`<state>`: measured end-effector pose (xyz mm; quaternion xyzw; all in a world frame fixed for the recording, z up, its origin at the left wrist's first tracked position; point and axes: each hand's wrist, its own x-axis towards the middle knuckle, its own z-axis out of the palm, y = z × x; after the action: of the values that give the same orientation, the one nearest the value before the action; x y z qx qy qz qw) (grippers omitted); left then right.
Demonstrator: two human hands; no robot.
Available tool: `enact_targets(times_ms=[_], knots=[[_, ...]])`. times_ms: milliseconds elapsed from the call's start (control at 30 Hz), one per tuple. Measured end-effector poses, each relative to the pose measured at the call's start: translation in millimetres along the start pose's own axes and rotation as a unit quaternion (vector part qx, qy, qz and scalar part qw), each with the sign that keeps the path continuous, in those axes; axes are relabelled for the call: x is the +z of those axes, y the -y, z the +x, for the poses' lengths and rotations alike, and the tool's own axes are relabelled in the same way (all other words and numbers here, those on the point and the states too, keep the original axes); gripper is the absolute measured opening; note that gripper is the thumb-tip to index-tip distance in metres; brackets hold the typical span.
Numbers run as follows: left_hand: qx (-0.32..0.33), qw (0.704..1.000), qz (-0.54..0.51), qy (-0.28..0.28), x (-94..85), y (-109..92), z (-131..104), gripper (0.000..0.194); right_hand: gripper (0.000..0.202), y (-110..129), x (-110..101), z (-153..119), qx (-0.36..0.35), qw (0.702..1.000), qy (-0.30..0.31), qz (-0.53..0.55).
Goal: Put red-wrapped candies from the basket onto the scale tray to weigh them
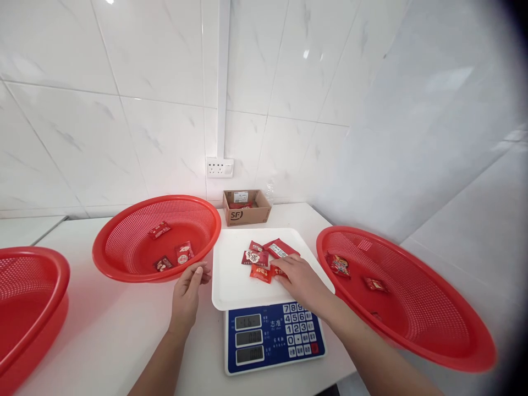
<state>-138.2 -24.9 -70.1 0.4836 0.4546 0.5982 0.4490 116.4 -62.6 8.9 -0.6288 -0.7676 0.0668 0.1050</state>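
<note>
On the white tray (231, 294), the right hand (299, 280) touches a red packet (277, 271).
Its fingers bend over the packet, but I cannot tell if they pinch it. More small packets (254, 257) lie in a bunch beside it. The left hand (190, 291) is curled just beside the tray, near the middle basket (167, 240); I cannot tell if it is closed. Packets sit in that red basket and in the right basket (429, 308). Behind the tray is a brown box (249, 216), and in front are the blue scale's buttons (300, 328).
</note>
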Motion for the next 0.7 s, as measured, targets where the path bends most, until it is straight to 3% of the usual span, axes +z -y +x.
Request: enact_targets(times_ms=[267,533,700], knots=[[0.005,1.0,-0.001,0.001,-0.1,0.7,0.2,0.039,0.033,9.9,1.8,0.8,-0.027,0.997,-0.058,0.049],[0.003,1.0,0.005,-0.001,0.5,-2.1,-0.1,0.039,0.021,19.2,13.5,8.1,-0.068,0.996,-0.039,0.037],[0.003,1.0,0.004,-0.003,1.4,-4.0,-0.5,0.039,0.018,21.7,8.9,5.1,-0.084,0.995,-0.026,0.054]])
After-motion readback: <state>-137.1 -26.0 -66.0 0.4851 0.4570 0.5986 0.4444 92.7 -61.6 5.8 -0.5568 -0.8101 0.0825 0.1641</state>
